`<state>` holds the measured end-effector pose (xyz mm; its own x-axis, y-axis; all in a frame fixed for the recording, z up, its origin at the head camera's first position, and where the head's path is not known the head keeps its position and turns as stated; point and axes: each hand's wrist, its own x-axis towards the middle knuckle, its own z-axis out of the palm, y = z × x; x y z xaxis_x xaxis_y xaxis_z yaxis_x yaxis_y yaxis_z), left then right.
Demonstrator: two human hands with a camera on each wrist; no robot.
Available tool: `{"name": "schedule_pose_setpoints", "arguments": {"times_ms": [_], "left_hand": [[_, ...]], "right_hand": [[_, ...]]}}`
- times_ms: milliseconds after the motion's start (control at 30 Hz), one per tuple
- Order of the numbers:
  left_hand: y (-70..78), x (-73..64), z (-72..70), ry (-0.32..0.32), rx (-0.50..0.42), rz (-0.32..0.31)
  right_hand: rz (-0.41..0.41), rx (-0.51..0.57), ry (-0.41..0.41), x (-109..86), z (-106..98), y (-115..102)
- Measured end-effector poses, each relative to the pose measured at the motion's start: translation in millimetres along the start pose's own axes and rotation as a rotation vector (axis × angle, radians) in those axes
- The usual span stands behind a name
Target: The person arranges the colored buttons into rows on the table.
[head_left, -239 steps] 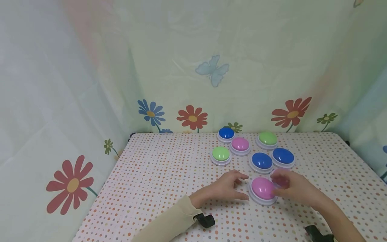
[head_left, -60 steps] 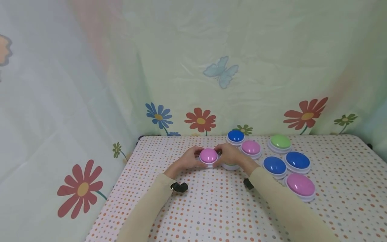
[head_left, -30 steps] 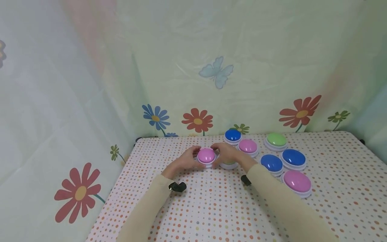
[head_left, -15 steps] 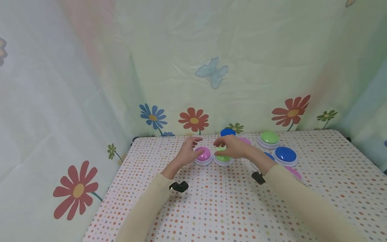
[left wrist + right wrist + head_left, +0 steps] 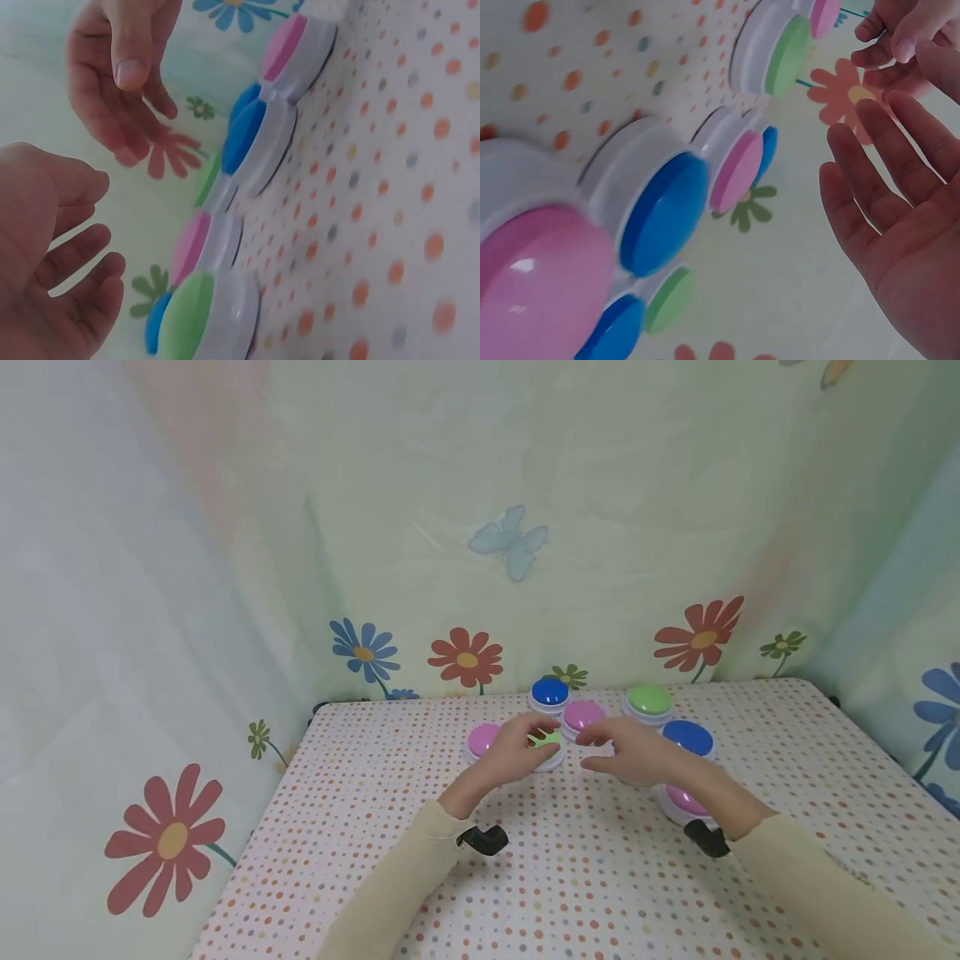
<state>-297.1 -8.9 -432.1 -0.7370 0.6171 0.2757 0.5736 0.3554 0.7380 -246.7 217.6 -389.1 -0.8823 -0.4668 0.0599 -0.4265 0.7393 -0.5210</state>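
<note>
My left hand [image 5: 510, 752] hovers in front of the green dome push button [image 5: 551, 742], its fingers apart and holding nothing; it partly hides that button. To its left sits a pink push button [image 5: 482, 739] on a white base. My right hand [image 5: 637, 752] floats with loosely bent fingers over the right group, gripping nothing. Beneath it a blue button [image 5: 664, 214], seen in the right wrist view, is almost wholly hidden from the head. Another pink button [image 5: 686, 802] shows past the right wrist. The left wrist view has both hands raised above the button tops.
Behind the hands stand a blue button [image 5: 550, 692], a pink button [image 5: 583, 716] and a green button [image 5: 649, 699]. A further blue button [image 5: 687, 737] lies at the right. The dotted tabletop [image 5: 360, 827] meets a flowered curtain [image 5: 600, 568] at its back edge.
One pink button came from the front right to the left of the green one, carried between both hands. The hands then let go, rose and moved rightward; the view turned slightly right.
</note>
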Motion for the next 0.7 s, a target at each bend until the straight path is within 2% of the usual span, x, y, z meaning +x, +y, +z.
{"name": "schedule_pose_setpoints", "arguments": {"times_ms": [100, 267, 500, 700], "left_hand": [[4.9, 6.9, 9.7, -0.030, -0.022, 0.020], [10.5, 15.6, 29.7, -0.069, -0.084, 0.002], [12.5, 22.4, 64.6, -0.160, -0.111, -0.004], [19.1, 21.7, 85.8, -0.210, -0.147, -0.033]], "right_hand": [[0.015, -0.008, 0.013, -12.6, -4.5, 3.9], [0.024, -0.008, 0.047, -35.9, -8.8, 20.2], [0.141, 0.015, 0.102, -76.8, -13.6, 54.4], [0.200, -0.001, 0.143, -105.1, -19.7, 74.7]]}}
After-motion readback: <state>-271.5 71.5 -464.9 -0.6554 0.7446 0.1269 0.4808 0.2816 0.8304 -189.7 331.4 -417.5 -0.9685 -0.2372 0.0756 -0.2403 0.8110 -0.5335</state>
